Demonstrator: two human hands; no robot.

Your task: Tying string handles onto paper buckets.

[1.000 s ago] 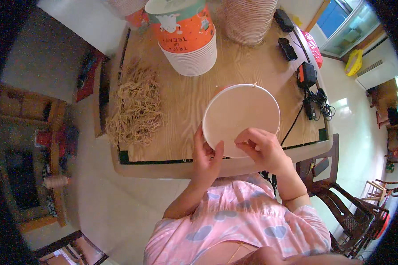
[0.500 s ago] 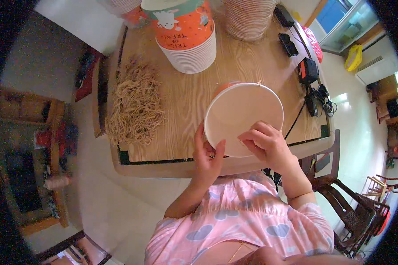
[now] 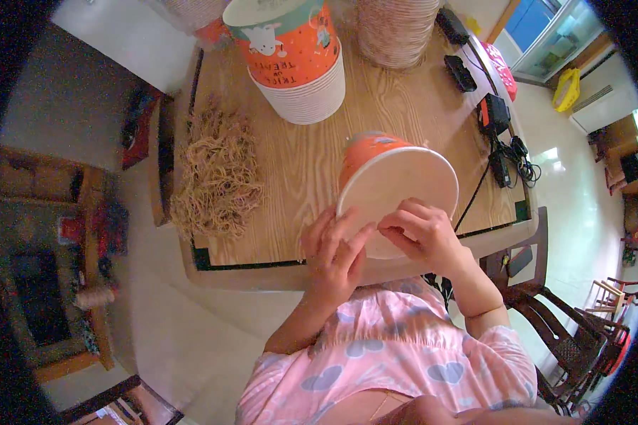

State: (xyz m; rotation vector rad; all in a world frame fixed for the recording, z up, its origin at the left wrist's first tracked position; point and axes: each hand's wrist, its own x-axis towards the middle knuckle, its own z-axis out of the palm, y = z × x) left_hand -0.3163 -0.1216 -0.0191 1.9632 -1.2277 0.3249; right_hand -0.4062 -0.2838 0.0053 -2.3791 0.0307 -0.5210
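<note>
An orange paper bucket [image 3: 376,150] with a white rim lies tipped on the table, its pale open mouth facing me. My left hand [image 3: 333,248] is at the left of the rim, fingers apart, and one of them stretches across the mouth toward my right fingertips. In front of the mouth, my right hand [image 3: 425,234] is closed in a pinch; whatever sits between its fingertips is too small to make out. To the left lies a loose heap of tan twine pieces [image 3: 220,173].
A nested stack of orange and white buckets [image 3: 301,92] stands farther back. Behind it are another stack of pale tubs [image 3: 397,32] and more wrapped buckets. Black adapters with cables [image 3: 500,145] lie along the right edge. Dark wooden chairs [image 3: 546,319] stand at the right.
My left hand has let go of the rim and brought its fingers toward my right fingertips. The bucket has turned slightly, showing more of its orange side. My right hand stays pinched.
</note>
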